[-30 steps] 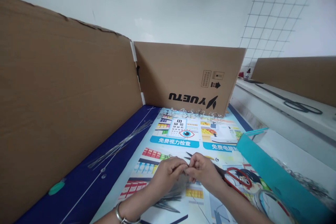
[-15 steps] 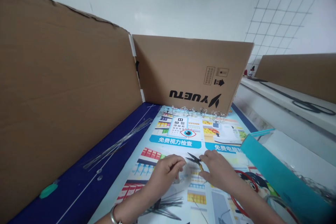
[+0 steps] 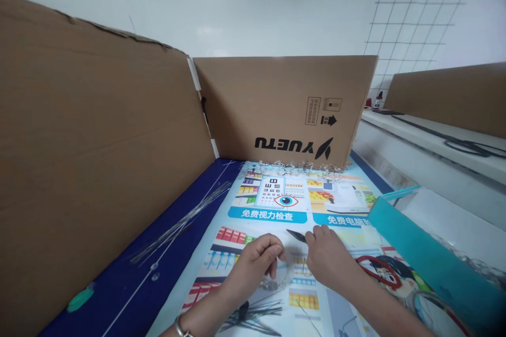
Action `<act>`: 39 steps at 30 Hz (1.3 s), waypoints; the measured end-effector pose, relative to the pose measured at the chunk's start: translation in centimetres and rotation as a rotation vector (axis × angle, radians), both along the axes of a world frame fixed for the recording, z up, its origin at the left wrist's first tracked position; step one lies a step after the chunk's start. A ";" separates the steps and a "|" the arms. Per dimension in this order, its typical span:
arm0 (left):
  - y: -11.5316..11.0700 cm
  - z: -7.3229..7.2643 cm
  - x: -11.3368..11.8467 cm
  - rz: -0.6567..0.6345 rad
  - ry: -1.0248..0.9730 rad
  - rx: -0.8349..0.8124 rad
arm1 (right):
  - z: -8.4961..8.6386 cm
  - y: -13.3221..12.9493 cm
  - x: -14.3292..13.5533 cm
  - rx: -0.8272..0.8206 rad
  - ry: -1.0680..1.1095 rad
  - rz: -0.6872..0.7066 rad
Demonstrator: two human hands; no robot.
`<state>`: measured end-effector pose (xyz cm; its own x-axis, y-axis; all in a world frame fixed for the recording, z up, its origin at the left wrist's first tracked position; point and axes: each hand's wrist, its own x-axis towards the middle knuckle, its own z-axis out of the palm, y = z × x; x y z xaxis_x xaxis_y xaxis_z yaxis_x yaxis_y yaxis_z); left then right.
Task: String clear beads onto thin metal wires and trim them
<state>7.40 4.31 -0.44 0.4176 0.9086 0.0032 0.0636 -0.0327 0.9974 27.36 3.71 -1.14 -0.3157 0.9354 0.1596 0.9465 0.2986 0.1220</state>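
Observation:
Pliers with dark pointed jaws (image 3: 296,235) stick out to the left of my right hand (image 3: 326,253), whose fingers are wrapped round the handles. Their jaws look closed now. My left hand (image 3: 261,259) is pinched on a clear, thin looped piece (image 3: 285,276) that hangs below and beside the fingertips; its exact shape is blurred. Beneath my left wrist, a bundle of short dark wires (image 3: 255,318) lies on the printed sheet (image 3: 269,216). A thin bent wire (image 3: 307,316) rests to the right of it.
Long thin wires (image 3: 182,224) lie on the blue strip at left. Cardboard panels (image 3: 284,110) stand at the left and back, with small clear pieces (image 3: 292,168) along the back one's foot. At right is a teal box (image 3: 430,258) holding wire pieces.
The pliers' jaws have gone from spread to together, and my right hand has closed round the handles. The clear loop under my left hand shows more. The view has shifted slightly.

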 end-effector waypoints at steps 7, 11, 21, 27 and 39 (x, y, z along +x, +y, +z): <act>-0.6 0.5 0.1 -0.151 -0.057 -0.057 | 0.8 0.9 0.8 -0.034 0.142 -0.068; -0.3 0.3 0.0 -0.117 -0.099 -0.072 | 2.9 0.2 1.8 -0.265 0.510 0.049; -0.1 0.1 0.0 0.032 -0.189 -0.086 | 3.5 0.1 1.6 -0.665 0.852 0.116; -0.1 0.0 -0.1 0.070 -0.207 -0.073 | 3.2 -0.5 0.7 -0.797 0.947 0.136; -0.4 0.3 0.0 0.025 -0.583 -0.304 | 3.6 -0.7 -0.5 -0.788 1.322 0.036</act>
<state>7.39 3.92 -0.12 0.4040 0.9141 -0.0355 -0.4932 0.2503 0.8331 26.84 2.97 2.42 -0.3749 0.9093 -0.1805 0.2387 -0.0935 -0.9666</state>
